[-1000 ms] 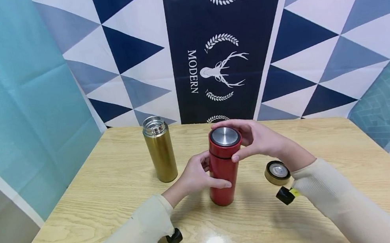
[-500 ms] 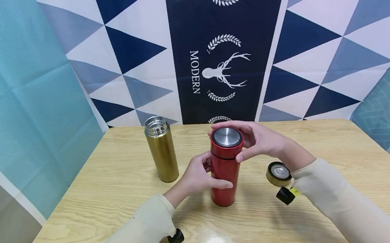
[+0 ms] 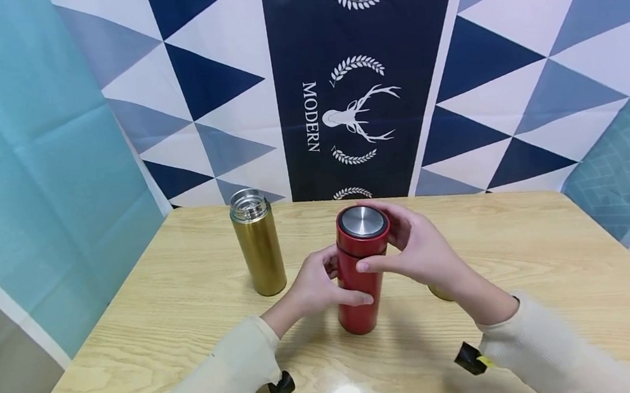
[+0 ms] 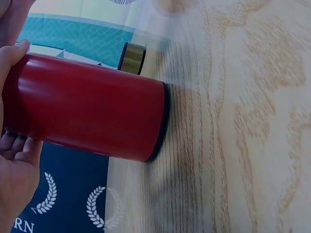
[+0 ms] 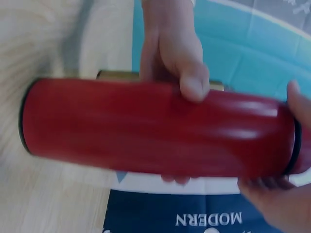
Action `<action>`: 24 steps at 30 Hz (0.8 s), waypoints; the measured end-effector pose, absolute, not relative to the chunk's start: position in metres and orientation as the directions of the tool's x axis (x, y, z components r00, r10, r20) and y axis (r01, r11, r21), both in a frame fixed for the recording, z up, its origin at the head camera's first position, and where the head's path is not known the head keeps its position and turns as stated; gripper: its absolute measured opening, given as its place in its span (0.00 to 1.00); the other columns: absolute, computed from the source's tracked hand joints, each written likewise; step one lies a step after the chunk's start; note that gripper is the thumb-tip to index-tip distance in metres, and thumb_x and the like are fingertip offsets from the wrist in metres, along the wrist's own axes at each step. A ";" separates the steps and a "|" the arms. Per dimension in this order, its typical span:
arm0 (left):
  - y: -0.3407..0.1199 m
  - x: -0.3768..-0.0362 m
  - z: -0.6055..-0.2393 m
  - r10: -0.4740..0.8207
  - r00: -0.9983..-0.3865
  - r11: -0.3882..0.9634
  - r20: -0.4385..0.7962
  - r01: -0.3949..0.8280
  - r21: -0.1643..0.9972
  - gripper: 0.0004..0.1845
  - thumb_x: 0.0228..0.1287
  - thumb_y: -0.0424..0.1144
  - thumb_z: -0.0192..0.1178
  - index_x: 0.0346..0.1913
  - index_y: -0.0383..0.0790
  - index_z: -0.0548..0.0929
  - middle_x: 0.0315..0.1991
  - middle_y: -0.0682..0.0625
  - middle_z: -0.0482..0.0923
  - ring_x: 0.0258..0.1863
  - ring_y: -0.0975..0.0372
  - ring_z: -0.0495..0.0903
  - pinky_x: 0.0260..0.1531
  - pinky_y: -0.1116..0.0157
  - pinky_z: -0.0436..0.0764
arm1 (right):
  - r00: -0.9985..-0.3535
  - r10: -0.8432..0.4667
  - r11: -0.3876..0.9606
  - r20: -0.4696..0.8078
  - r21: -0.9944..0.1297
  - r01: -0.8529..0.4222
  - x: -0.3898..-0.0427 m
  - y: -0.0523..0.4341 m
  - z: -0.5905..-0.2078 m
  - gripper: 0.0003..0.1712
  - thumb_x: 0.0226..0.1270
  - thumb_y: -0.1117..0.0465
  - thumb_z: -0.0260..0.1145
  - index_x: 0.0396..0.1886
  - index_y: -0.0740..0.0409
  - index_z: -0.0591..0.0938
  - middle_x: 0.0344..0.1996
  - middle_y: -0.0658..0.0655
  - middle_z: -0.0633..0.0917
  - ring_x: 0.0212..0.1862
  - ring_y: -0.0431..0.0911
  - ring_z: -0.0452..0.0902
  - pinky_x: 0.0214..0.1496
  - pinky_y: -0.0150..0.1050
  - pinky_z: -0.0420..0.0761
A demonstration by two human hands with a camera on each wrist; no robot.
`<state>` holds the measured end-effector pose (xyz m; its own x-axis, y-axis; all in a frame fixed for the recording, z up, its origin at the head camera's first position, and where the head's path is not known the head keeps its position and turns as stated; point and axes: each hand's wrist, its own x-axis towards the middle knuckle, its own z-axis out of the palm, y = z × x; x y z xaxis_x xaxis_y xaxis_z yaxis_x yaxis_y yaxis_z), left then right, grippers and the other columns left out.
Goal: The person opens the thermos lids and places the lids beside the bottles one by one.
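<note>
A red thermos [image 3: 359, 321] stands upright on the table in the head view. My left hand [image 3: 314, 284] grips its body from the left, thumb across the front. Around the top, at the steel-topped red lid [image 3: 362, 220], curls my right hand [image 3: 421, 246]. Its thumb lies across the front by the dark seam under the lid, while its other fingers go behind, mostly hidden. In the right wrist view the thermos body [image 5: 146, 126] spans most of the frame, with both hands on it.
A gold thermos [image 3: 263, 253] stands at the left with its steel mouth uncovered. Its gold lid [image 4: 132, 59] lies on the table to the right, mostly hidden behind my right wrist in the head view. A patterned cloth wall [image 3: 224, 103] closes off the back.
My right hand has turned around the top of the red thermos, its thumb sweeping left across the front and its wrist coming nearer. The left hand keeps its grip, and the thermos stays in place.
</note>
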<state>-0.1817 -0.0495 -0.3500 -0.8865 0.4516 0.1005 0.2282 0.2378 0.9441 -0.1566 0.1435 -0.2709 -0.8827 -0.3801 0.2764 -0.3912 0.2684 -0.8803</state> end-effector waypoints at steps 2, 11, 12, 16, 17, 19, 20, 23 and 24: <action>-0.050 -0.183 -0.350 0.448 -0.889 0.242 0.100 0.228 0.943 0.33 0.42 0.39 0.77 0.56 0.49 0.77 0.52 0.52 0.82 0.49 0.62 0.82 0.56 0.64 0.80 | -0.899 -0.336 0.296 0.280 -0.875 -0.383 -0.152 0.140 -0.271 0.43 0.49 0.63 0.77 0.66 0.54 0.69 0.59 0.57 0.78 0.57 0.46 0.79 0.57 0.25 0.78; -0.049 -0.182 -0.351 0.451 -0.886 0.229 0.103 0.227 0.947 0.35 0.42 0.38 0.78 0.57 0.50 0.77 0.53 0.52 0.82 0.49 0.63 0.82 0.56 0.64 0.80 | -0.922 -0.280 0.351 0.267 -0.865 -0.357 -0.149 0.137 -0.273 0.41 0.51 0.62 0.76 0.66 0.56 0.70 0.58 0.59 0.80 0.57 0.51 0.80 0.57 0.29 0.80; -0.049 -0.182 -0.351 0.454 -0.885 0.223 0.105 0.226 0.948 0.35 0.41 0.38 0.78 0.58 0.49 0.77 0.53 0.52 0.82 0.49 0.63 0.82 0.57 0.64 0.80 | -0.923 -0.282 0.348 0.260 -0.869 -0.351 -0.149 0.137 -0.273 0.40 0.52 0.62 0.76 0.66 0.56 0.70 0.58 0.58 0.80 0.58 0.51 0.80 0.57 0.29 0.79; -0.049 -0.182 -0.351 0.453 -0.887 0.220 0.096 0.215 0.951 0.35 0.41 0.38 0.78 0.58 0.50 0.77 0.53 0.53 0.82 0.49 0.63 0.82 0.57 0.62 0.80 | -0.926 -0.300 0.322 0.228 -0.890 -0.323 -0.152 0.140 -0.273 0.40 0.52 0.62 0.75 0.66 0.55 0.70 0.58 0.57 0.80 0.57 0.47 0.80 0.58 0.28 0.79; -0.049 -0.182 -0.351 0.452 -0.887 0.220 0.092 0.211 0.952 0.35 0.41 0.38 0.78 0.58 0.51 0.77 0.53 0.53 0.82 0.50 0.63 0.82 0.58 0.62 0.79 | -0.927 -0.305 0.315 0.219 -0.895 -0.316 -0.153 0.140 -0.273 0.40 0.52 0.62 0.75 0.66 0.54 0.70 0.58 0.57 0.80 0.57 0.46 0.80 0.58 0.28 0.79; -0.049 -0.182 -0.351 0.451 -0.888 0.223 0.086 0.206 0.953 0.35 0.41 0.38 0.78 0.58 0.51 0.76 0.53 0.54 0.82 0.50 0.64 0.81 0.58 0.61 0.79 | -0.927 -0.316 0.302 0.203 -0.904 -0.301 -0.154 0.141 -0.273 0.40 0.52 0.61 0.75 0.66 0.54 0.70 0.59 0.57 0.79 0.57 0.44 0.80 0.58 0.28 0.78; -0.049 -0.182 -0.351 0.452 -0.888 0.222 0.085 0.205 0.953 0.35 0.41 0.38 0.78 0.58 0.52 0.76 0.53 0.54 0.81 0.50 0.64 0.81 0.58 0.61 0.79 | -0.927 -0.321 0.296 0.193 -0.909 -0.292 -0.155 0.142 -0.273 0.40 0.52 0.61 0.75 0.66 0.54 0.70 0.59 0.57 0.79 0.57 0.43 0.80 0.58 0.27 0.78; -0.049 -0.183 -0.351 0.454 -0.886 0.222 0.090 0.210 0.952 0.35 0.42 0.38 0.78 0.57 0.51 0.77 0.53 0.54 0.82 0.50 0.64 0.81 0.58 0.62 0.79 | -0.922 -0.339 0.285 0.187 -0.914 -0.290 -0.158 0.144 -0.273 0.40 0.51 0.62 0.76 0.66 0.55 0.70 0.59 0.58 0.79 0.55 0.40 0.80 0.58 0.26 0.78; -0.049 -0.183 -0.351 0.454 -0.886 0.223 0.092 0.213 0.951 0.35 0.42 0.38 0.78 0.57 0.52 0.77 0.53 0.55 0.82 0.50 0.64 0.81 0.57 0.62 0.79 | -0.918 -0.349 0.283 0.190 -0.912 -0.297 -0.160 0.144 -0.272 0.41 0.51 0.62 0.76 0.65 0.56 0.70 0.59 0.59 0.79 0.54 0.40 0.81 0.57 0.26 0.78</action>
<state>-0.1828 -0.0492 -0.3507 -0.8861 0.4544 0.0918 0.2129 0.2231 0.9513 -0.1599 0.1443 -0.2724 -0.9175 -0.3493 0.1901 -0.2967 0.2832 -0.9120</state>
